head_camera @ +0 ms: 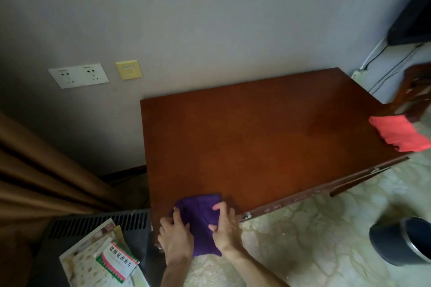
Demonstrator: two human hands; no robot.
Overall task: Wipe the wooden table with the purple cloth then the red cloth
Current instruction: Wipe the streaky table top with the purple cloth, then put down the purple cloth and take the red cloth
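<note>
A reddish-brown wooden table stands against the grey wall. A purple cloth lies over its near left corner and hangs off the front edge. My left hand grips the cloth's left side with the fingers curled into the fabric. On the cloth's right side my right hand pinches it between thumb and fingers. A folded red cloth lies on the table's right end, far from both hands, partly over the edge.
Left of the table, a dark slatted unit carries books and a medicine box. Brown curtains hang at far left. A dark bin stands on the patterned floor at right. Wall sockets sit above.
</note>
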